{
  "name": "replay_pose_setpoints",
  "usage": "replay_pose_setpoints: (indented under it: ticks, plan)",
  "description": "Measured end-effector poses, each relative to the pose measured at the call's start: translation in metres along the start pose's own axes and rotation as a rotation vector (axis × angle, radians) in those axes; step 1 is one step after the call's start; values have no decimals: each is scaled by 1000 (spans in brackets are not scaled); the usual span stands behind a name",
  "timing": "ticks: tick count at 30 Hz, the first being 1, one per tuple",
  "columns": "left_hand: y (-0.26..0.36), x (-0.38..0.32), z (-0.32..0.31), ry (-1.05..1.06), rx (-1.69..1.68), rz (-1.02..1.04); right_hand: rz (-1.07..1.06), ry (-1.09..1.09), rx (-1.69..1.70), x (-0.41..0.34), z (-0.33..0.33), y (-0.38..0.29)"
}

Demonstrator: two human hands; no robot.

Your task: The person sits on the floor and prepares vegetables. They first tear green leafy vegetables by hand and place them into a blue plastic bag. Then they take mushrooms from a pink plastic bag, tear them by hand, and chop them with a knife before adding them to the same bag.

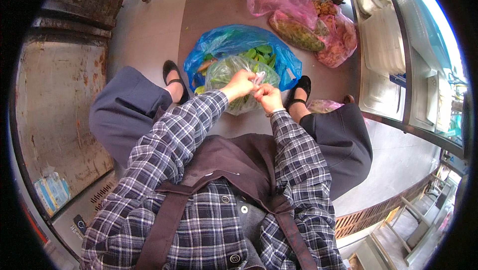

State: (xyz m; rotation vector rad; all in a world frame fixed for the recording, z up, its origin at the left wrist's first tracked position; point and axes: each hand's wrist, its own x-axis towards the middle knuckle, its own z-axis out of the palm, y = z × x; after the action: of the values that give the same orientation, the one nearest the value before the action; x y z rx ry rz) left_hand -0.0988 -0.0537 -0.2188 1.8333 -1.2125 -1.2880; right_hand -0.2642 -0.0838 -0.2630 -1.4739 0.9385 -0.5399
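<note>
Between my feet sits a clear plastic bag [224, 72] filled with green leafy vegetables. My left hand [241, 83] grips its gathered neck [258, 78] from the left. On the right side of that neck, the fingers of my right hand [269, 97] are pinched on the twisted plastic. Behind the clear bag, and partly hidden by it, a blue plastic bag [227, 34] lies wide open on the floor. Loose green leaves [261, 54] show inside the blue bag, with something brownish at its left side.
Pink plastic bags of produce [298, 27] lie on the floor at the far right. Another pink bag [324, 106] is beside my right shoe [300, 90]. A rusty metal cabinet [63, 94] stands at left. Shelving with plastic containers [384, 42] lines the right.
</note>
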Motion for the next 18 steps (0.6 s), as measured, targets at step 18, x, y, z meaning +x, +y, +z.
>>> replay_pose_setpoints:
  ticks: [18]
  plan:
    - [1, -118, -47, 352, -499, 327, -657, -47, -541, -15, 37, -122]
